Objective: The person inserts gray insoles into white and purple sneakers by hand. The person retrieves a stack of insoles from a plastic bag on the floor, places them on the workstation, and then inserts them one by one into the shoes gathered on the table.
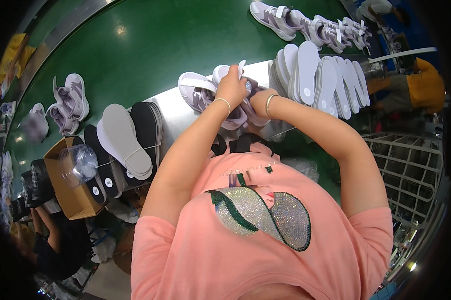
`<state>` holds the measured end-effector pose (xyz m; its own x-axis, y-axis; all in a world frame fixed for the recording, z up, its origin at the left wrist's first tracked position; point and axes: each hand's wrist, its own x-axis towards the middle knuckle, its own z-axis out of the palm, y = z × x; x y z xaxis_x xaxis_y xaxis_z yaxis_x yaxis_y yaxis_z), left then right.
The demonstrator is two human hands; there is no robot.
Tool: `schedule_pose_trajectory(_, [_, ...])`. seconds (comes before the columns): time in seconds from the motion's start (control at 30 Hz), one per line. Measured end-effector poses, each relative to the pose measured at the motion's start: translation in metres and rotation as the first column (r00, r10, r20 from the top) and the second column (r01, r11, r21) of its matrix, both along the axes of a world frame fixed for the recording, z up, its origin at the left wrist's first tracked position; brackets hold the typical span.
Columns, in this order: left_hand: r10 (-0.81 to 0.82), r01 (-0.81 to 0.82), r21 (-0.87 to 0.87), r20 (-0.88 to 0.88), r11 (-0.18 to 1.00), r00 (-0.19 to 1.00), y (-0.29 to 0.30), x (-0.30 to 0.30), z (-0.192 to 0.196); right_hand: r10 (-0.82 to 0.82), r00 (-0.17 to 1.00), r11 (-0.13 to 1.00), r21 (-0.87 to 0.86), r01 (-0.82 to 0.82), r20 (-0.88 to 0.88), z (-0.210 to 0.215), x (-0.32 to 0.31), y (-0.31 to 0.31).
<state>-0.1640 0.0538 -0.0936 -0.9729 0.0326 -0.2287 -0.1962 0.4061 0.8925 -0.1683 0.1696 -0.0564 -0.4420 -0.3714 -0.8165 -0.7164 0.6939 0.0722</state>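
Lavender-and-white sneaker (pixel 249 109) sits on the silver metal surface (pixel 171 120) near the middle of the green workbench (pixel 160 50), just in front of the person's chest. The left hand (pixel 231 89) has its fingers closed on the upper, next to a raised white strap (pixel 242 69). The right hand (pixel 262 103) reaches to the shoe opening; its fingertips are hidden, so I cannot tell whether they pinch anything. Just left of the left hand stands a matching sneaker (pixel 189 86). Pale grey insoles (pixel 306 70) fan out to the right. On the left lie tied grey insoles (pixel 119 131), black insoles (pixel 148 127) and an open cardboard box (pixel 60 192). More sneakers (pixel 313 30) line up at the far right.
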Motion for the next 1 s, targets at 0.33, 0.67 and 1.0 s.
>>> schedule_pose_trajectory(0.33, [0.001,0.0,0.058,-0.023,0.998,1.0,-0.002,-0.004,-0.008,-0.227,0.959,0.945,-0.2,0.259,0.171,0.001,0.012,0.035])
schedule_pose_trajectory(0.67, [-0.13,0.134,0.075,-0.056,0.988,0.99,-0.007,-0.001,0.001,-0.574,0.16,-0.286,-0.379,0.88,0.803,-0.023,0.014,0.035])
schedule_pose_trajectory(1.0, [-0.129,0.135,0.119,-0.052,0.984,0.99,-0.008,0.0,0.001,-0.626,0.171,-0.343,-0.466,0.816,0.761,-0.026,0.019,0.028])
